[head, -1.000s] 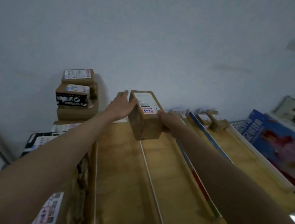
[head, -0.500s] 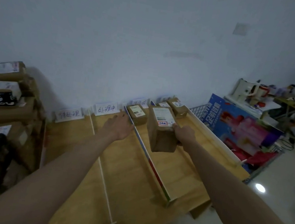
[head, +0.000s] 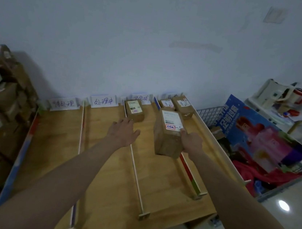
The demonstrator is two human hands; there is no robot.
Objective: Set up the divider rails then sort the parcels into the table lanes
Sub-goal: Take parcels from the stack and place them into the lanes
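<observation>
Pale wall and a row of handwritten lane labels (head: 63,103) are backing a wooden bench (head: 104,181) that is already carrying its divider rails (head: 136,171), so the sorting is under way. The right hand (head: 190,143) is gripping a brown parcel (head: 167,133) by its right side, holding it in the air over the rail between the third and fourth lanes. The left hand (head: 122,132) is hovering with fingers spread and relaxed, holding nothing, just short of a parcel lying at the head of the third lane (head: 134,110). Two more parcels (head: 176,104) are sitting at the far end of the fourth lane.

To do this well, I judge the person should be reading the red-bordered sticker on top, matching it to a lane label, then lowering the box flat and fully inside one lane, clear of the rail, pushing it up behind those already placed. One-sided gripping is risking a tilt; the free hand could be steadying the left face.
</observation>
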